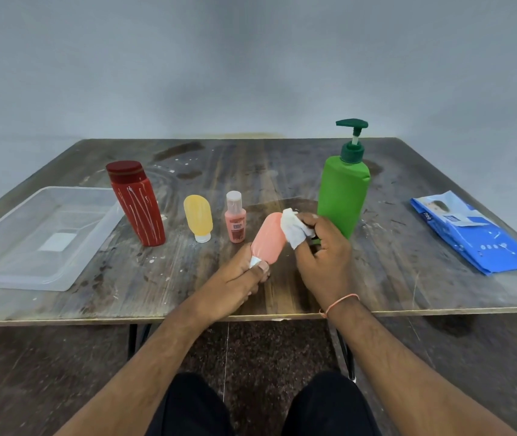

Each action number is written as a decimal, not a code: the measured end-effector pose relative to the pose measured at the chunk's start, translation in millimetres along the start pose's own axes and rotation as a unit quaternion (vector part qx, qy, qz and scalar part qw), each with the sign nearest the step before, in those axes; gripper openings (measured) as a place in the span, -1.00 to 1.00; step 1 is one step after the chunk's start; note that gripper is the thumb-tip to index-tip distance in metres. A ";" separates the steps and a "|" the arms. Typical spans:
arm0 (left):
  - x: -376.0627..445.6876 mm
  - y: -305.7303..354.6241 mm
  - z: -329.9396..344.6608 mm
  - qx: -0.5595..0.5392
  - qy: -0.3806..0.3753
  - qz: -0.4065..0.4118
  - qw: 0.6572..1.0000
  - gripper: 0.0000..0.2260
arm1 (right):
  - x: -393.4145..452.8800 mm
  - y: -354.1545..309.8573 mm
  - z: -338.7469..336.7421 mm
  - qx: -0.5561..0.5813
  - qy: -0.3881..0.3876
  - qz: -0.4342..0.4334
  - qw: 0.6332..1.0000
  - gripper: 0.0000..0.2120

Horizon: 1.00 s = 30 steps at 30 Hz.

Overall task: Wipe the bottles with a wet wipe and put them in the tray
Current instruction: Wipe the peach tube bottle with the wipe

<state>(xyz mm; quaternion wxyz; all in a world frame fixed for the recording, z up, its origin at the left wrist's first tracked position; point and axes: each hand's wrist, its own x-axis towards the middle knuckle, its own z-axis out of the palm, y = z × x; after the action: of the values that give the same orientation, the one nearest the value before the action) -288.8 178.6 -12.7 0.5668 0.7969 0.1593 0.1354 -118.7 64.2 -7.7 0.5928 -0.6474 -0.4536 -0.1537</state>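
Left hand: fingers grasp the cap end of the pink bottle, likely to steady it and leave its body bare for wiping.
Right hand: fingers pinch the wet wipe against the bottle's upper side.
Pink bottle: held just above the surface, between both sets of fingers.
Long axis: tilted, cap toward the person and down-left, rounded base up and away.
Tray: well left of the fingers, holds no bottle yet.
Waiting bottles: red bottle, yellow bottle, small pink bottle, green pump bottle stand beyond the fingers.
Wipe packet: far right.

worn wooden table, grey wall, speckled floor
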 end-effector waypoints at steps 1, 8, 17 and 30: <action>-0.6 -0.1 -0.1 0.002 -0.002 -0.002 1.000 -0.70 | 0.6 0.5 -0.3 0.002 0.001 0.009 1.000 -0.79; -2.6 4.3 -1.0 -0.103 0.026 0.004 0.994 -0.69 | -8.7 -7.7 -0.1 0.008 -0.103 -0.101 0.990 -0.79; -2.7 8.6 -2.0 -0.159 0.015 0.007 0.987 -0.68 | -7.3 -5.5 1.4 0.007 -0.040 -0.046 0.998 -0.78; -3.1 8.9 -0.8 -0.176 0.035 0.016 0.984 -0.64 | -16.9 -5.6 5.4 -0.008 -0.128 -0.153 0.980 -0.83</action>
<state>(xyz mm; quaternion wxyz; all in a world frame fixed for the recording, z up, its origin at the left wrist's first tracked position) -291.1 175.2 -4.2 0.6900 0.6818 0.1403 0.1986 -134.0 61.6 -17.9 0.4943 -0.5890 -0.6183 -0.1625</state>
